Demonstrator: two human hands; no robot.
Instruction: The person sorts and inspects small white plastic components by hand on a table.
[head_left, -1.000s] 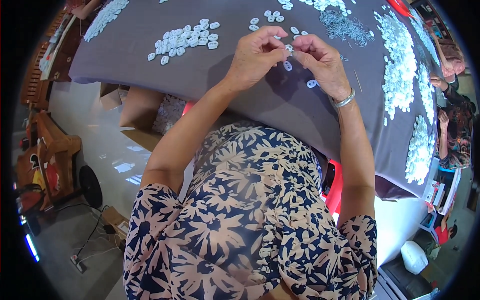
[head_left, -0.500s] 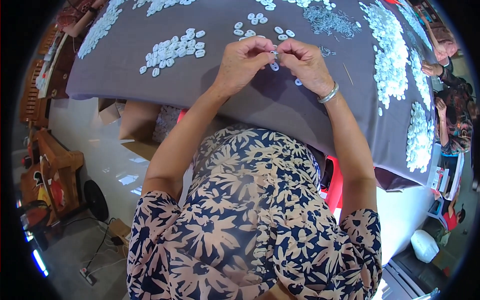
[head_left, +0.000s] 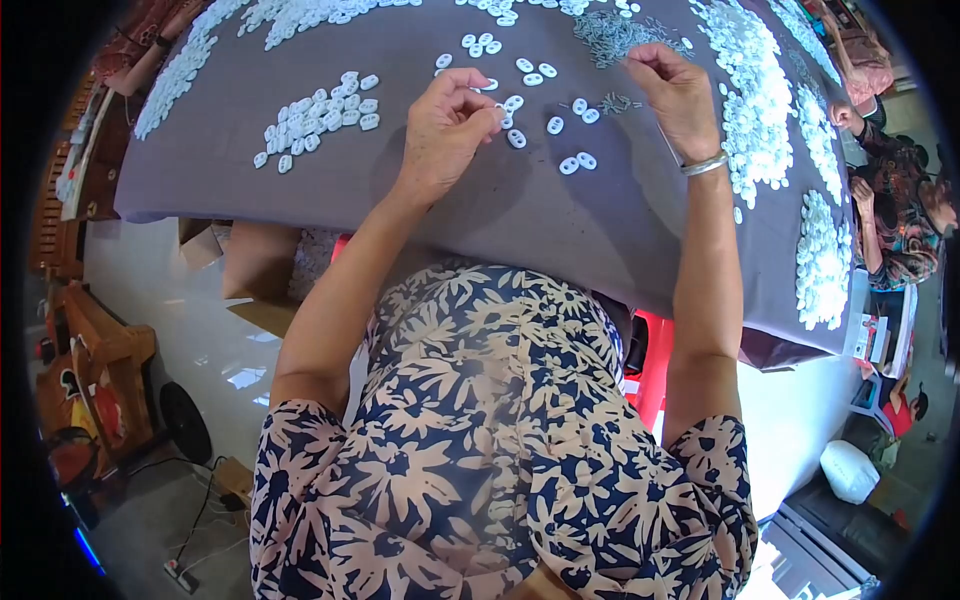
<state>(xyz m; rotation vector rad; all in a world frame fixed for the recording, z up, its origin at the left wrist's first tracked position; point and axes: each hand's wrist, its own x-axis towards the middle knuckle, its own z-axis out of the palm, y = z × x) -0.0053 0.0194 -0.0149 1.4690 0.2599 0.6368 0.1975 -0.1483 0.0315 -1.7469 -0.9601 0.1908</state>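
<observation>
My left hand (head_left: pixel 445 135) is closed, thumb and forefinger pinching a small white oval piece (head_left: pixel 505 121) at their tips. Beside it on the cloth lie loose two-holed white ovals (head_left: pixel 516 138), some in pairs. My right hand (head_left: pixel 682 105), with a bangle at the wrist, hangs at the near edge of a heap of thin grey metal pins (head_left: pixel 612 40). Its thumb and forefinger are pressed together; whatever lies between them is too small to make out. Between the hands sits a smaller scatter of pins (head_left: pixel 617 103).
A cluster of white ovals (head_left: pixel 320 118) lies to the left. Long heaps of white pieces (head_left: pixel 757 130) cover the right side of the grey-brown tablecloth (head_left: pixel 560 230). Other people's hands (head_left: pixel 848 118) are at the right edge. Cardboard boxes (head_left: pixel 258 262) stand under the table.
My hands have parted: the right moved right and away from me to the pins, the left shifted slightly left. More white ovals show between them. The whole view shifted a little.
</observation>
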